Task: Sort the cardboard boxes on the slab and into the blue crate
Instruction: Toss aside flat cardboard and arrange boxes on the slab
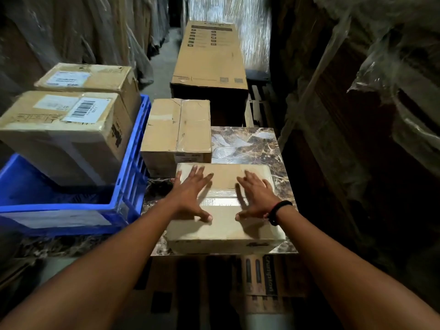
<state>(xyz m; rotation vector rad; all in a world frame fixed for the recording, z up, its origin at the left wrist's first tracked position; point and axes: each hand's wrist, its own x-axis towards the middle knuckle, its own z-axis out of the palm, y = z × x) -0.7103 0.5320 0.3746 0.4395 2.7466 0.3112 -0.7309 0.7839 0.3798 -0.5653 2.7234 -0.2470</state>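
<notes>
A flat taped cardboard box (226, 232) lies on the near part of the marble slab (247, 144). My left hand (190, 194) and my right hand (257, 196) both rest flat on its top, fingers spread. Behind it, at the slab's far left, sits a second taped box (176, 129). The blue crate (128, 167) stands to the left and holds a box with a barcode label (64, 129); another labelled box (92, 79) lies behind that one, and I cannot tell whether it is inside the crate.
A long brown carton (209, 60) lies beyond the slab. Plastic-wrapped goods line both sides of the narrow aisle. Wooden slats (259, 103) show at the right of the carton. Printed cartons (262, 275) lie below the slab's near edge.
</notes>
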